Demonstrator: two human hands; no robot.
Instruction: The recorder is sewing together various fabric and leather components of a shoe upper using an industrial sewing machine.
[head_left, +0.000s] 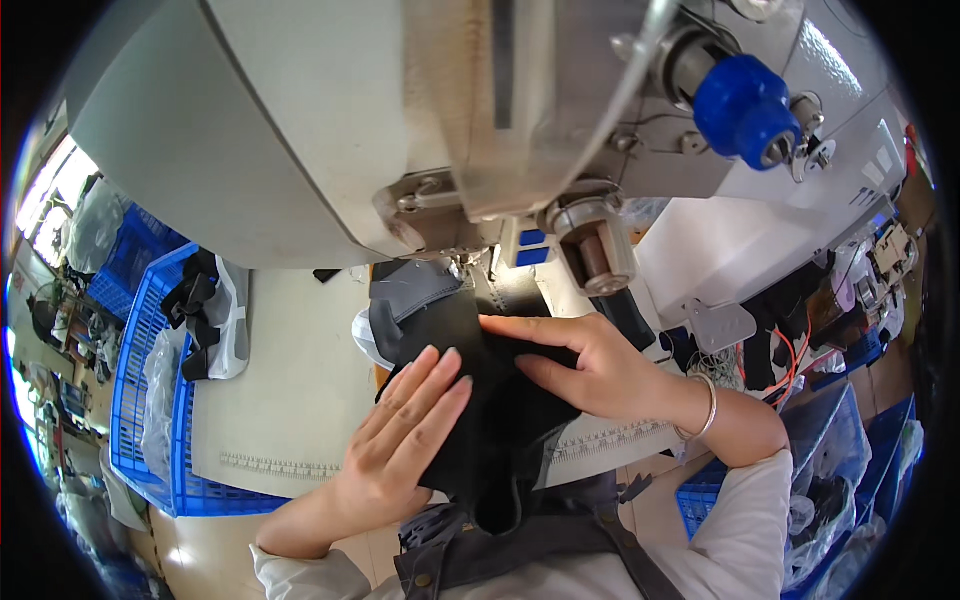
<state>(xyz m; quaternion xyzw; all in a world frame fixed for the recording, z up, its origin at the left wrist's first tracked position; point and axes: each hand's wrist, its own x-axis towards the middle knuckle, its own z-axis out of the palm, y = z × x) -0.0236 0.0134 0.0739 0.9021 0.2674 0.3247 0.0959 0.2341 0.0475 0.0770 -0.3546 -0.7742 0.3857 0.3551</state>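
L hand [405, 432] flat, R hand [588, 368] half-spread — both on blk material [500, 432]

The tabletop [290, 390] is pale, with a curved front edge, along which two parts of a measuring scale [280, 464] are visible. On its middle lies a black piece of soft material [485, 410], which passes over the front edge. A small black scrap [326, 275] lies toward the back, left of the middle.

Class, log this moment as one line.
Left hand: on black material | Right hand: on same material | Sewing machine: beyond hands | Blue basket: left
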